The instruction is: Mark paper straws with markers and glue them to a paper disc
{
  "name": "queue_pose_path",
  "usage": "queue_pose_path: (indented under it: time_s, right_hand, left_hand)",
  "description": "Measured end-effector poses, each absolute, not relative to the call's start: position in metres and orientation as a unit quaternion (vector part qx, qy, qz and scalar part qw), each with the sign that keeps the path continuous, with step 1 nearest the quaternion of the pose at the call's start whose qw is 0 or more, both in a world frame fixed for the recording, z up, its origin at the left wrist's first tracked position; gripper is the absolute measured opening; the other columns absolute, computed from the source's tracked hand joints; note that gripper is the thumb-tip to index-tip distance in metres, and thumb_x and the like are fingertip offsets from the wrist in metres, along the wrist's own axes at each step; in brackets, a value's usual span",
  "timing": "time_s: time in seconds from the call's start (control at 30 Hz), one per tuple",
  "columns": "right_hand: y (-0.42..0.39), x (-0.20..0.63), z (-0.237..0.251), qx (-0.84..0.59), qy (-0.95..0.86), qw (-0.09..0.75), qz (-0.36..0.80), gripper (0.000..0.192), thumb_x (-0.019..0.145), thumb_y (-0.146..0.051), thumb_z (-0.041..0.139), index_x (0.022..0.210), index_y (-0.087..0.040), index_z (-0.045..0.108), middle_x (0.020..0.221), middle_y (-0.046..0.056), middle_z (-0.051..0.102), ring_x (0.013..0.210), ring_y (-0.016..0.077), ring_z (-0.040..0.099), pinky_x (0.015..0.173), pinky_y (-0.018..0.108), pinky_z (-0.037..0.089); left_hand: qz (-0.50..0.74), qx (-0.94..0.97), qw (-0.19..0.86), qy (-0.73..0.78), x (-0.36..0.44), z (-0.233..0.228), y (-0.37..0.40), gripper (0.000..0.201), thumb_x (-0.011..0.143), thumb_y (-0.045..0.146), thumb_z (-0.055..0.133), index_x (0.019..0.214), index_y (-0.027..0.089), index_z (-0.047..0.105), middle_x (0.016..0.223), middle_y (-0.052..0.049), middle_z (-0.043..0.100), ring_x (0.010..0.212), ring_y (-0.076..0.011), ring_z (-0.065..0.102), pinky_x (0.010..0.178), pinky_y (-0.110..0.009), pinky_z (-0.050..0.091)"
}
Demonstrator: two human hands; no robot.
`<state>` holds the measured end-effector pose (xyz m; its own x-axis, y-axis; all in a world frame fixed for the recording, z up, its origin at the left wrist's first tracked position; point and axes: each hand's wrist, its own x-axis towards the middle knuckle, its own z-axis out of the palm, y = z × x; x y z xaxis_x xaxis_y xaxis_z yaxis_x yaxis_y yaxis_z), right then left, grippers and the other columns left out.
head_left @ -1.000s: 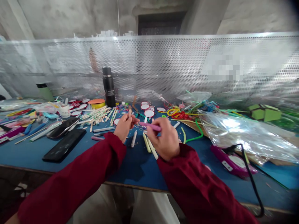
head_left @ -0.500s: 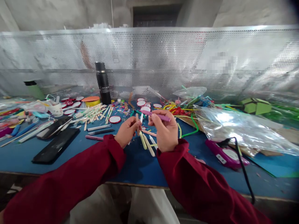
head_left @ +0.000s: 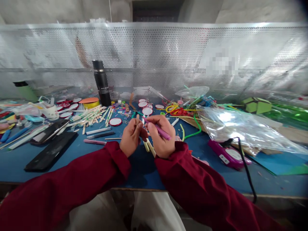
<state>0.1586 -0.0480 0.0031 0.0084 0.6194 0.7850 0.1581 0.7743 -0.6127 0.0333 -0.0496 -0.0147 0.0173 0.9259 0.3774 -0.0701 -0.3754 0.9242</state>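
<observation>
My left hand (head_left: 132, 137) is closed around a small wooden craft stick (head_left: 137, 119), which stands up between thumb and fingers. In my right hand (head_left: 161, 136) a purple marker (head_left: 162, 131) is gripped like a pen, its front end angled toward the left hand. The two hands are close together over the table; whether the marker touches the stick is hidden by the fingers. Beneath and between them lie pale yellow and cream markers (head_left: 151, 148). Left of my left hand rest a white marker (head_left: 98, 131), a dark marker (head_left: 100, 135) and a mauve marker (head_left: 94, 141).
A black bottle (head_left: 101, 85) stands before the perforated metal screen (head_left: 154, 57). Craft sticks (head_left: 90, 117) are heaped left, beside a black phone-like slab (head_left: 51, 150). To the right are a clear plastic bag (head_left: 231, 128), a purple corded device (head_left: 228, 155) and coloured pipe cleaners (head_left: 176, 110).
My hands have come closer together, and the purple marker has tilted so its front end is at the left hand. The whole view has shifted slightly.
</observation>
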Motion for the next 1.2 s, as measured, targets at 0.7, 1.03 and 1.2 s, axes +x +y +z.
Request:
queue_pose_path:
  time_s: [0.7, 1.03, 1.2]
  right_hand:
    - [-0.051, 0.160, 0.007, -0.323, -0.675, 0.656, 0.095, 0.004, 0.085, -0.026, 0.063, 0.084, -0.022, 0.061, 0.074, -0.002, 0.065, 0.063, 0.0135, 0.060, 0.060, 0.027, 0.050]
    - [-0.056, 0.162, 0.012, -0.349, -0.689, 0.633, 0.041, 0.009, 0.084, -0.024, 0.060, 0.076, -0.023, 0.055, 0.070, -0.002, 0.061, 0.065, 0.0156, 0.057, 0.064, 0.031, 0.045]
    - [-0.055, 0.161, 0.011, -0.361, -0.683, 0.633, 0.045, 0.009, 0.084, -0.024, 0.061, 0.076, -0.023, 0.056, 0.071, -0.002, 0.061, 0.066, 0.0159, 0.057, 0.065, 0.032, 0.044]
  left_hand:
    - [0.551, 0.538, 0.501, 0.394, 0.030, -0.005, -0.057, 0.044, 0.083, 0.061, 0.064, 0.082, 0.018, 0.060, 0.060, 0.003, 0.055, 0.049, -0.0076, 0.049, 0.042, -0.019, 0.028]
    - [0.525, 0.584, 0.494, 0.374, 0.031, -0.003, -0.061, 0.038, 0.088, 0.056, 0.060, 0.084, 0.019, 0.051, 0.058, 0.005, 0.052, 0.043, -0.0073, 0.044, 0.039, -0.020, 0.030]
    - [0.524, 0.583, 0.494, 0.377, 0.031, -0.002, -0.063, 0.039, 0.088, 0.056, 0.061, 0.082, 0.019, 0.051, 0.056, 0.004, 0.052, 0.042, -0.0077, 0.045, 0.038, -0.021, 0.029]
